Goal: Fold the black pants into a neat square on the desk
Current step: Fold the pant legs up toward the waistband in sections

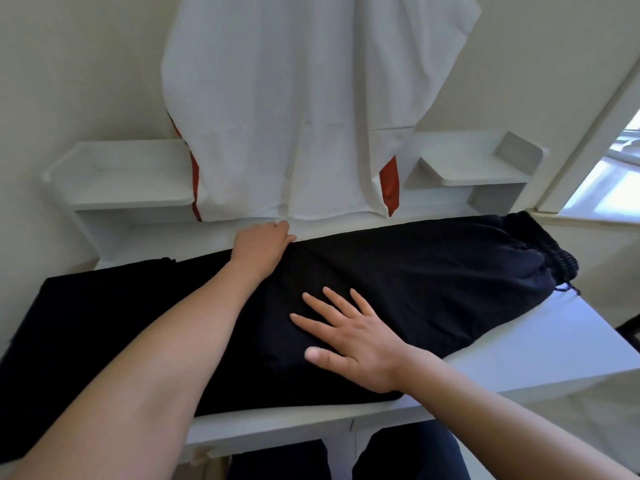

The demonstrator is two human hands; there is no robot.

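Note:
The black pants (433, 271) lie stretched across the white desk (540, 344), the elastic waistband at the far right and the legs running off to the left. My left hand (259, 249) rests on the far edge of the pants near the middle, fingers curled down over the fabric edge. My right hand (349, 336) lies flat on the pants nearer to me, palm down and fingers spread. Whether the left hand pinches the cloth is hidden by its own fingers.
A white garment with red side stripes (294, 116) hangs on the wall above the desk's back edge. Small white shelves stand at the back left (117, 174) and back right (481, 168). A window (606, 181) is at the right.

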